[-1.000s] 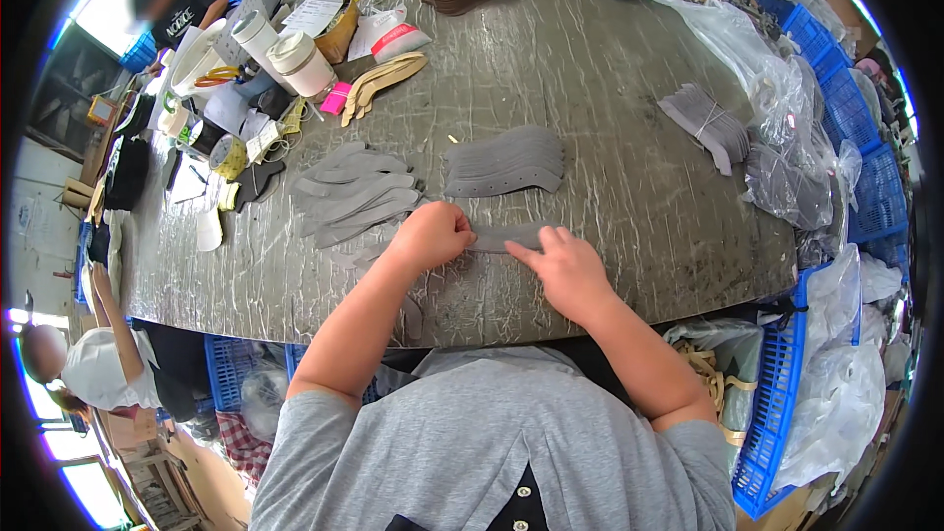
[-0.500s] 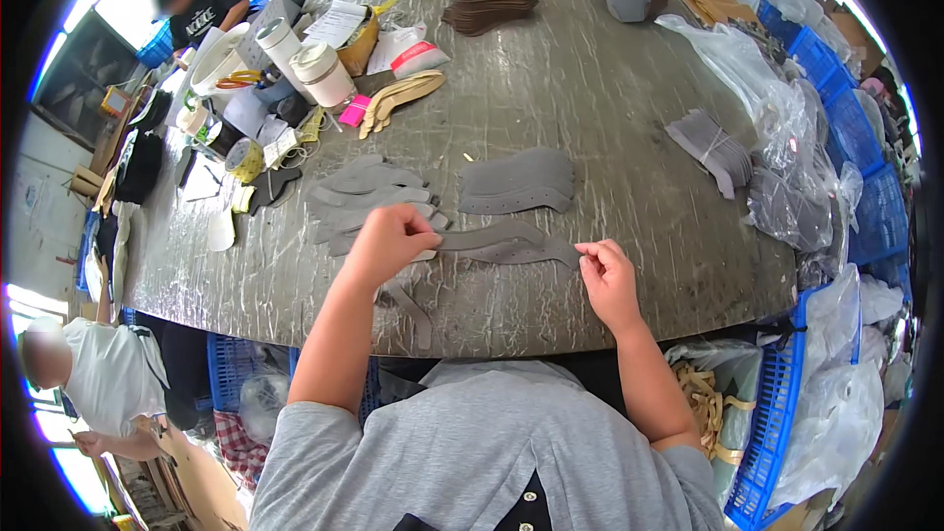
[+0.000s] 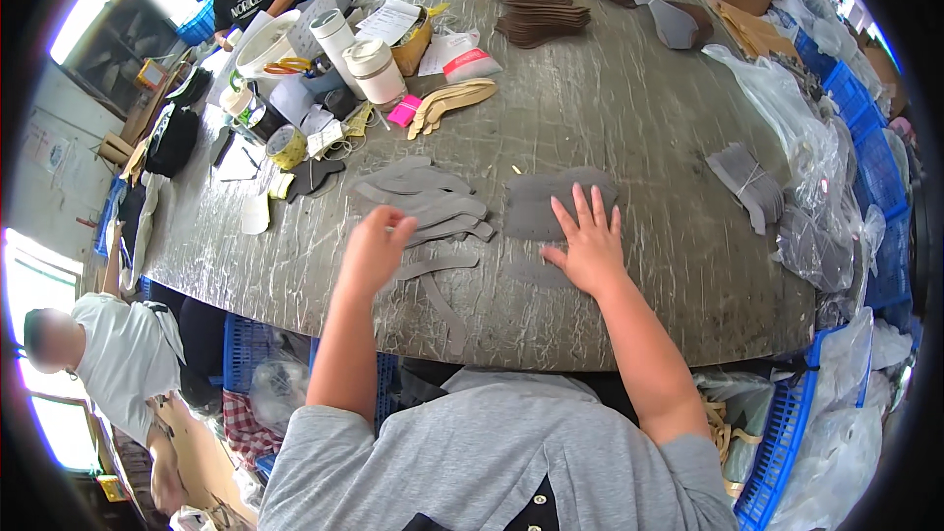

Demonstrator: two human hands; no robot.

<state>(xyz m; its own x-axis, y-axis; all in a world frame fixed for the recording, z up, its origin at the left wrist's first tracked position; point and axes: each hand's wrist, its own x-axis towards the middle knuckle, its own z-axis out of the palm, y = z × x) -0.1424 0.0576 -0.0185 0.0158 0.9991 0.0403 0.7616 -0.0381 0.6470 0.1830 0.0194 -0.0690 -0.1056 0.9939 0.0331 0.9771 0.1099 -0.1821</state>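
Observation:
My right hand (image 3: 594,248) lies flat with fingers spread, its fingertips on a stack of grey leather-like pieces (image 3: 531,199). Partly under its thumb side is a single grey curved piece (image 3: 539,273) on the table. My left hand (image 3: 374,252) hovers by a loose pile of grey strips (image 3: 418,187), fingers bent and slightly apart, with nothing visible in them. Just right of it, a narrow grey strip (image 3: 442,264) rests on the table, and another strip (image 3: 447,315) slants toward the near edge.
Beyond the pile stand a white jar (image 3: 376,74), a yellow tape roll (image 3: 286,148) and beige curved pieces (image 3: 452,103). A tied grey bundle (image 3: 747,182) lies at right, near plastic sheeting (image 3: 811,187). Brown stacks (image 3: 541,15) lie at the far side, where another person's hands work.
The narrow strip has left my left hand and lies on the table. My right hand has let go of the curved piece and spread over the grey stack. The view has shifted.

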